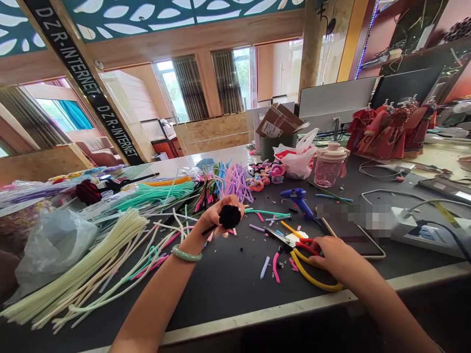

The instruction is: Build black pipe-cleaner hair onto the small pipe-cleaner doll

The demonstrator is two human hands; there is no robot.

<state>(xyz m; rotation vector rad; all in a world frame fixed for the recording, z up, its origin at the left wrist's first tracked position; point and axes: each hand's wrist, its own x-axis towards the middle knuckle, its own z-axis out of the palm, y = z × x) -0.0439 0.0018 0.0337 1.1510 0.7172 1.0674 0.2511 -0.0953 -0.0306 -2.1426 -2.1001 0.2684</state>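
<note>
You're holding a black chenille ball [230,216] up over the counter [221,294].
Your left hand [215,218] is gripping it clear of the loose chenille stems [237,184], probably for a clean view; your right hand [331,257] is closed around yellow-handled pliers [312,279].

Left hand [224,215] to right hand [333,257]: low path over dark tabletop [221,289], pipe-cleaner scraps [265,267] lying along it. Yellow-handled pliers [312,277] sit under right hand; blue glue gun [297,200] stands beyond. Pipe-cleaner heaps [84,260] block left side.
</note>
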